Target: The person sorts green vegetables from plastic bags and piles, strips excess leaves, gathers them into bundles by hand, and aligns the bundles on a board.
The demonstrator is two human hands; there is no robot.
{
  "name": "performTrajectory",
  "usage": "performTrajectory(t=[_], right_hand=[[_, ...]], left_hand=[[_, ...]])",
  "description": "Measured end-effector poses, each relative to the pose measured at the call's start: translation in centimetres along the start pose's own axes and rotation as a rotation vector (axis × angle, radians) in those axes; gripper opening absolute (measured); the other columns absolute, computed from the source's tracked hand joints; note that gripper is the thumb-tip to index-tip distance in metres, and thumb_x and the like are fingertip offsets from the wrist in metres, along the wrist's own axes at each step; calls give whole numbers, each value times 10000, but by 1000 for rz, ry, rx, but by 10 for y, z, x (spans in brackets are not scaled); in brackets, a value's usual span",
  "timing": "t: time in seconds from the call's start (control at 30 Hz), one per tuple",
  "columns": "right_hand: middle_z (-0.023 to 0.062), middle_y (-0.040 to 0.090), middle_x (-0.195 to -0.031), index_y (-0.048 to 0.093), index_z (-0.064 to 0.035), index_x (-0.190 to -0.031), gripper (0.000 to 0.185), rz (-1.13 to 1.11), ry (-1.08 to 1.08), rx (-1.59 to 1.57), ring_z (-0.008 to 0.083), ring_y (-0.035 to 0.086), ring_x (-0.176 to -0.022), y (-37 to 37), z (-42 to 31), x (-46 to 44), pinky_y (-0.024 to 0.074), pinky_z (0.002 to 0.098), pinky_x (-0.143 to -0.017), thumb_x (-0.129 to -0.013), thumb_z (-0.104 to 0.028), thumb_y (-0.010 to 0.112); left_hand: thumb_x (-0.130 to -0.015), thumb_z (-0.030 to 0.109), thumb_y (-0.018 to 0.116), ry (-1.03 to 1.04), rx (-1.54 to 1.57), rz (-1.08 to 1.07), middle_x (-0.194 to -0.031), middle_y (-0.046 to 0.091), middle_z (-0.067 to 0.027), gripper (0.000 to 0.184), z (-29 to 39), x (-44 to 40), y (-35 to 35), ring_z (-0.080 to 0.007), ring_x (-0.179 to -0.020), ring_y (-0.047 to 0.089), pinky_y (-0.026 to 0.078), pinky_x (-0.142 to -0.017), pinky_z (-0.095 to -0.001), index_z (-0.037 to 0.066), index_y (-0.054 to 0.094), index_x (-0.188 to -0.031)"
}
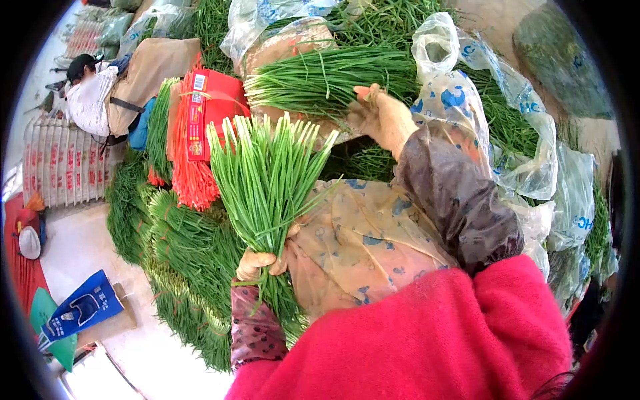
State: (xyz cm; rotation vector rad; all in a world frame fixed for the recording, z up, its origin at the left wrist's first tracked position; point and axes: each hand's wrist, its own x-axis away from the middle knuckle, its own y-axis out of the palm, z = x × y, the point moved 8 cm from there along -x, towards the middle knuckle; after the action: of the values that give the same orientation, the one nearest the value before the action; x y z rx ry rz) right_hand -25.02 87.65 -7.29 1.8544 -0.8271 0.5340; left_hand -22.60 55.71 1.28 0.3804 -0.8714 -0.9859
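Observation:
My left hand (257, 264), in a pale glove, is closed around the lower leafy part of a large bunch of garlic chives (267, 180). The bunch fans out, its whitish cut ends pointing away from me. Over the near right edge of a loose pile of garlic chives (320, 77) is my right hand (385, 120), gloved too, with an orange tip on one finger. Its fingers are apart, and I make out nothing held in them. That pile lies on a board (267, 119). Left of the board, red ties (193, 180) hang beside a red packet (217, 100).
Stacked chive bundles (193, 233) lie on the floor to the left. Plastic bags (527, 133) with more greens line the right side. A patterned plastic apron (367, 240) covers my lap. Another person (93, 100) sits at the upper left, near a blue carton (87, 307) lower down.

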Motion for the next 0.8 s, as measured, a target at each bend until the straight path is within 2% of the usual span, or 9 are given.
performTrajectory(t=[0.1, 0.2, 0.27, 0.37, 0.47, 0.6, 0.7, 0.73, 0.8], right_hand=[[164, 452, -1248, 414, -84, -1116, 404, -69, 259, -259, 376, 347, -1314, 32, 37, 33, 194, 618, -1107, -995, -469, 390], [140, 409, -1442, 491, -95, -1170, 536, -156, 470, -256, 368, 367, -1314, 48, 77, 43, 236, 581, -1098, -987, -557, 289], [104, 476, -1390, 482, -113, -1307, 601, -149, 530, -301, 334, 391, -1302, 54, 82, 45, 263, 537, -1099, -973, -580, 305], [163, 580, -1256, 459, -54, -1349, 727, -695, 567, -351, 284, 568, -1115, 56, 90, 34, 455, 435, -961, -919, -637, 398], [183, 616, -1194, 478, -45, -1320, 727, -865, 473, -269, 273, 606, -1062, 62, 79, 46, 484, 418, -924, -908, -642, 420], [177, 616, -1196, 472, -43, -1331, 740, -776, 485, -192, 267, 597, -1076, 62, 70, 53, 480, 413, -932, -905, -646, 424], [173, 617, -1198, 468, -42, -1339, 749, -729, 500, -114, 263, 590, -1087, 63, 68, 68, 477, 409, -938, -902, -649, 426], [171, 617, -1198, 467, -41, -1342, 753, -718, 505, -86, 261, 588, -1091, 64, 68, 75, 476, 408, -940, -901, -650, 427], [168, 617, -1199, 464, -40, -1348, 759, -710, 509, -34, 258, 583, -1098, 64, 66, 88, 474, 406, -944, -899, -652, 428]], left_hand=[[-683, 269, 785, -36, -69, 138, -630, 585, -58, 782, 9, 1, 3, -134, -496, 485, 371, -469, -261, -80, 473, -1310], [-703, 130, 781, -10, -205, 332, -875, 661, -104, 700, 28, -3, 25, -141, -574, 549, 454, -531, -273, -50, 480, -1309], [-733, -48, 703, -117, -341, 378, -1311, 553, -131, 708, 13, 10, 13, -166, -764, 624, 533, -692, -296, 26, 429, -1382], [-712, -18, 703, 126, -1173, 445, -1395, 474, -174, 965, 17, 3, 36, -313, -1206, 536, 464, -946, -360, 121, 188, -1517], [-641, 17, 738, 86, -1647, 556, -1479, 296, -255, 1008, 0, 1, 59, -447, -1211, 482, 483, -926, -407, 162, 233, -1502], [-618, 51, 792, -42, -1529, 403, -1522, 168, -268, 1063, -10, 3, 76, -457, -1327, 353, 436, -1007, -396, 154, 217, -1507], [-520, 82, 887, -85, -1404, 161, -1560, 123, -221, 996, 33, 14, 98, -324, -1428, 226, 252, -1142, -379, 126, 449, -1413], [-545, 158, 883, -98, -1390, 141, -1529, 195, -266, 957, 53, 26, 92, -380, -1408, 261, 271, -1127, -391, 169, 468, -1407], [-512, 298, 900, 67, -1088, 349, -1399, 478, -180, 1035, 103, 47, 83, -309, -1347, 393, 349, -1071, -423, 91, 440, -1417]])
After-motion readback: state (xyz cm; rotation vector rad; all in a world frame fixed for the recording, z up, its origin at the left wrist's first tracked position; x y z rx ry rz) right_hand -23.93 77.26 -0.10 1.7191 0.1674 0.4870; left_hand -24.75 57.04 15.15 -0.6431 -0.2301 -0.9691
